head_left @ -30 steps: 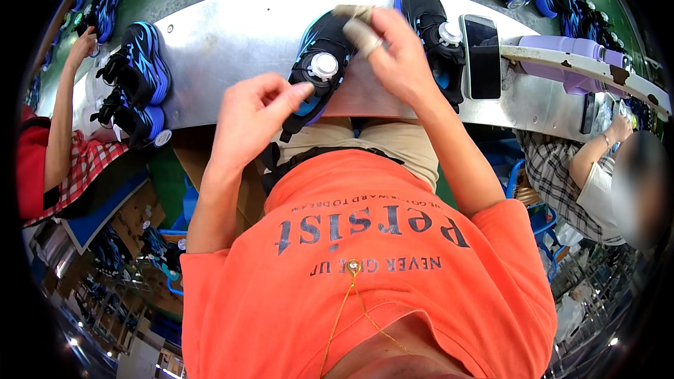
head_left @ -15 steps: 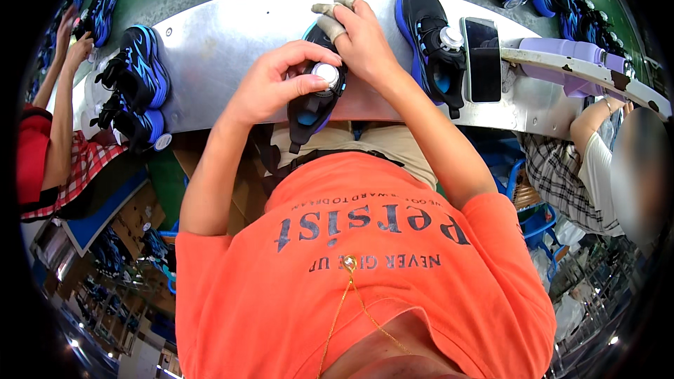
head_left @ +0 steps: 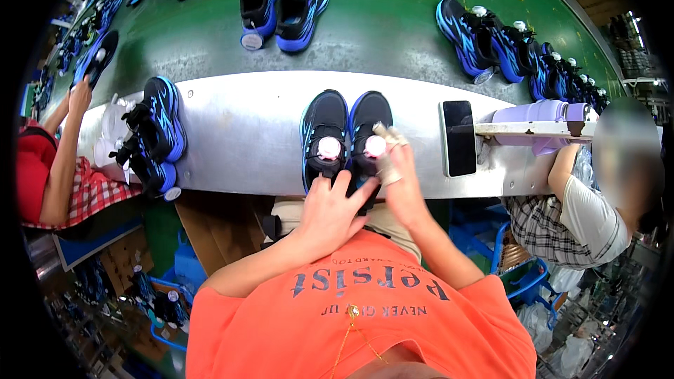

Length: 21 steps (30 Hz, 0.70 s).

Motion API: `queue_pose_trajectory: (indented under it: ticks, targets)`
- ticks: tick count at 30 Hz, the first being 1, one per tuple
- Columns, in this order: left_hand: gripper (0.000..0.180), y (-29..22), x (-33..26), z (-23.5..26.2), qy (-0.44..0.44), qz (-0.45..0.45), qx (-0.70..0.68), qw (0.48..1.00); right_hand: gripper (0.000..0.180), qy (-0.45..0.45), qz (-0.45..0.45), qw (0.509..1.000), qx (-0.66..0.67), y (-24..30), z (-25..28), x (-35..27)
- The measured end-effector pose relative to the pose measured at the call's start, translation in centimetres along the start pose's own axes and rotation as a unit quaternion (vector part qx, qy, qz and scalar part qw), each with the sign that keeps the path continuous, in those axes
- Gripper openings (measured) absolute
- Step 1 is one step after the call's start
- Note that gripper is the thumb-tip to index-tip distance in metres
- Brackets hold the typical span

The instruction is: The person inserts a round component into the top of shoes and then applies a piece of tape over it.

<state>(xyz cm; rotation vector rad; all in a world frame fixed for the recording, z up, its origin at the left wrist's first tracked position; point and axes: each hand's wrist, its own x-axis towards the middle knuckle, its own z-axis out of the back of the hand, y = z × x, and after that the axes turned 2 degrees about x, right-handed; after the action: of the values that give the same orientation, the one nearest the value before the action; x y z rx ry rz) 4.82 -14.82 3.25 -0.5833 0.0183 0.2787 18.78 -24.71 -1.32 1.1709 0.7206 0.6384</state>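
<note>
Two black-and-blue sneakers stand side by side at the metal table's near edge, toes away from me: a left sneaker (head_left: 325, 109) and a right sneaker (head_left: 370, 107). A round whitish dial, the left dial (head_left: 328, 147) and the right dial (head_left: 375, 145), sits on each tongue. My left hand (head_left: 330, 207) is at the heels, thumb and index finger either side of the right sneaker's heel, which they partly hide. Along that sneaker's outer side lies my right hand (head_left: 399, 172), fingers stretched forward beside the dial, slightly blurred. Pale covers wrap some of its fingers.
A phone (head_left: 460, 138) lies right of the sneakers, near a white bar (head_left: 537, 128) and a purple bottle (head_left: 540, 111). Another sneaker pair (head_left: 156, 133) stands left. More sneakers (head_left: 298, 14) stand on the green surface (head_left: 379, 21) beyond. People sit at both sides.
The sneaker between my hands now stands beside the one that was near the phone. My left hand has left the dial for the heels; my right hand has moved from the toe to the side.
</note>
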Motion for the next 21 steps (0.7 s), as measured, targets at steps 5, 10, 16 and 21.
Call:
queue_pose_trajectory:
  ticks: [5, 10, 16, 21]
  targets:
    - [0.027, 1.2, 5.3, -0.9, -0.125, -0.068, -0.019, 0.99, 0.033, -0.048, 0.008, 0.997, 0.052, 1.3, 3.9, 1.9]
    - [0.026, 4.0, 15.4, 1.2, -0.218, -0.152, -0.011, 0.964, 0.03, -0.156, 0.076, 0.981, -0.088, 1.5, 9.7, 6.2]
    - [0.033, 16.0, 22.2, 5.9, -0.292, 0.013, 0.198, 0.935, 0.044, -0.268, 0.17, 0.873, -0.37, 2.5, 15.3, 11.5]
    - [0.034, 14.1, 19.2, 4.6, -0.398, -0.078, 0.117, 0.907, 0.045, -0.377, 0.153, 0.839, -0.361, -1.7, 20.1, 17.8]
